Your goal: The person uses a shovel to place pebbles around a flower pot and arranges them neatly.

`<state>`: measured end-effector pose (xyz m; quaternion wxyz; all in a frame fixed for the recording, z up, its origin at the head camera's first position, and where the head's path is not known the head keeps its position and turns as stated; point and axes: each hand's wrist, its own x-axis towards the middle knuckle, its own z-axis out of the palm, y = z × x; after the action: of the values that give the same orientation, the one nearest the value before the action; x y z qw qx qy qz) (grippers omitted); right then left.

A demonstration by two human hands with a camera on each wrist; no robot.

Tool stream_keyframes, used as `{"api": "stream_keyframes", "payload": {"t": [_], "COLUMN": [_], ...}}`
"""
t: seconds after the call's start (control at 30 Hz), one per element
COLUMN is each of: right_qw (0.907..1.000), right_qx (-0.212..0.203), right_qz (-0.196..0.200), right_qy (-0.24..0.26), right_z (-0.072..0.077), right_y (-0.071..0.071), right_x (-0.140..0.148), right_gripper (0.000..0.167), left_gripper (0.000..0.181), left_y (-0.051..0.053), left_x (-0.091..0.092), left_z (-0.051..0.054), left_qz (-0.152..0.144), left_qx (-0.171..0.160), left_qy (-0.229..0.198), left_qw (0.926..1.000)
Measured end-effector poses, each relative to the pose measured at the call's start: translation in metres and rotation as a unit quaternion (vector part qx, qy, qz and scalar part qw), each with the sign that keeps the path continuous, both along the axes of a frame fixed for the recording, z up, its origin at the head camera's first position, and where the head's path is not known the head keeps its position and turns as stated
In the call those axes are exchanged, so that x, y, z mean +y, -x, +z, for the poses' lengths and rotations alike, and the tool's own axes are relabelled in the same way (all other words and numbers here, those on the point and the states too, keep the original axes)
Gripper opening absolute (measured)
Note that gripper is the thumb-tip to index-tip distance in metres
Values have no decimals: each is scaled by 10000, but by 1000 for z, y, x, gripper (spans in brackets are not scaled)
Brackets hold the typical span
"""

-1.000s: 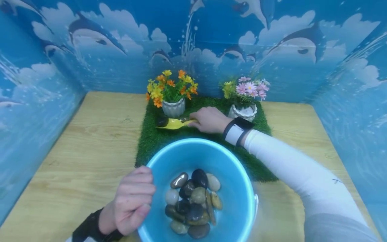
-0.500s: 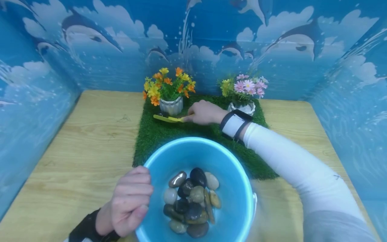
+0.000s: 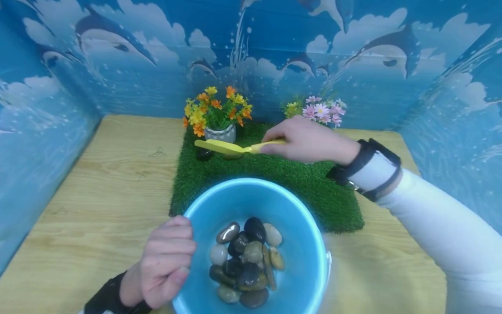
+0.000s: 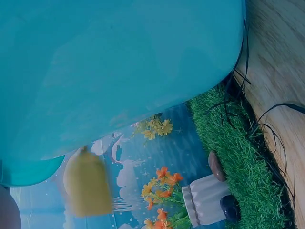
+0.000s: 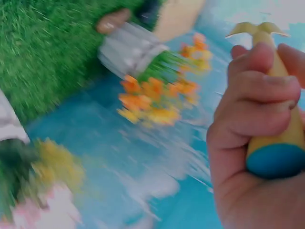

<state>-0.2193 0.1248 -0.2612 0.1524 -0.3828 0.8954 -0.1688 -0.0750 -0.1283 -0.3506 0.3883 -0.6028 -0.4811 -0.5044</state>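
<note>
My right hand (image 3: 310,140) grips the handle of a yellow toy shovel (image 3: 221,147), held above the green grass mat. The right wrist view shows my fingers curled round that handle, which has a blue end (image 5: 276,161). Below the blade lies a black stone (image 3: 204,154), close to the pot of orange and yellow flowers (image 3: 220,133). A brown stone (image 4: 217,166) lies by the same pot in the left wrist view. My left hand (image 3: 168,261), fingers curled, holds the left rim of a light blue bucket (image 3: 313,218). Several wet pebbles (image 3: 251,274) lie in the bucket.
The artificial grass mat (image 3: 329,205) lies on a wooden table (image 3: 113,183). Behind my right hand stands a plant with pink flowers (image 3: 321,110), its pot mostly hidden. Dolphin-printed walls (image 3: 157,87) enclose the back and sides. Dark loose strands (image 4: 274,129) lie beside the mat.
My right hand has lifted the shovel off the mat and moved right and nearer. The black stone, earlier at the blade, now lies on the mat below it. My left hand stays at the bucket.
</note>
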Motion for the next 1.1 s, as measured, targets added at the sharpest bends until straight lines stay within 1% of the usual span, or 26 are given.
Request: {"api": "stream_keyframes", "payload": {"t": [0.13,0.2,0.23,0.27,0.3,0.33,0.37,0.43,0.47,0.5,0.53,0.57,0.6,0.63,0.67,0.73,0.77,0.8,0.83,0.87,0.93,1.0,1.1], "right_qw": [9979,9959,9936,9906,9859,9806,9707,9432,9333,9232,9141,9019,8976,8906,8818,8524,8392,8296,8179,8122,8060,8066,8096], "right_qx": [557,731,898,1098,1376,1673,2106,3023,3281,3522,3712,3947,3992,4071,4186,4592,4740,4800,4911,4942,4945,4849,4696], "right_qz": [300,505,660,796,942,1026,1157,1361,1413,1474,1544,1659,1733,1802,1874,2044,2121,2179,2236,2276,2322,2367,2479], "right_qy": [171,186,209,167,102,28,-36,-212,-359,-446,-532,-569,-706,-927,-1101,-1444,-1619,-1840,-1998,-2107,-2279,-2412,-2502], "right_z": [31,43,44,42,37,26,9,-30,-45,-56,-63,-68,-60,-47,-34,-9,0,8,11,9,2,-5,-10], "right_y": [-34,-50,-57,-63,-67,-70,-69,-69,-71,-75,-80,-87,-97,-108,-118,-132,-137,-142,-143,-143,-143,-141,-139], "right_x": [21,31,37,45,53,63,75,96,101,102,98,91,78,62,47,21,13,5,0,-3,-6,-8,-11], "right_gripper": [28,25,24,24,26,29,34,48,56,62,63,58,53,48,41,17,7,3,8,13,20,24,26], "left_gripper": [48,48,48,48,48,48,48,48,48,48,48,48,47,47,47,47,47,47,47,47,47,47,47], "left_y": [0,0,0,-1,-1,-1,-1,-1,-1,-1,-1,-1,-1,0,0,1,1,2,2,2,1,0,-2], "left_x": [0,1,2,2,2,2,2,2,2,2,3,3,3,3,3,3,3,3,3,2,2,1,0], "left_z": [-1,-1,0,0,0,0,0,1,1,1,2,2,2,3,3,4,4,4,4,4,3,3,2], "left_qz": [-5,-12,-20,-28,-36,-39,-46,-43,-41,-50,-57,-65,-79,-96,-109,-122,-124,-123,-116,-109,-93,-67,-33], "left_qx": [-11,-11,-9,-14,-29,-49,-73,-99,-118,-131,-129,-139,-116,-98,-78,-47,-36,-17,-26,-28,-45,-83,-121], "left_qy": [-18,-42,-48,-54,-50,-47,-40,-44,-49,-61,-81,-94,-113,-110,-113,-98,-93,-90,-81,-75,-66,-41,-12], "left_qw": [10000,10000,10000,10000,10000,10000,10000,9999,9999,9999,9999,9998,9998,9998,9998,9999,9999,9999,9999,9999,9999,9999,9999]}}
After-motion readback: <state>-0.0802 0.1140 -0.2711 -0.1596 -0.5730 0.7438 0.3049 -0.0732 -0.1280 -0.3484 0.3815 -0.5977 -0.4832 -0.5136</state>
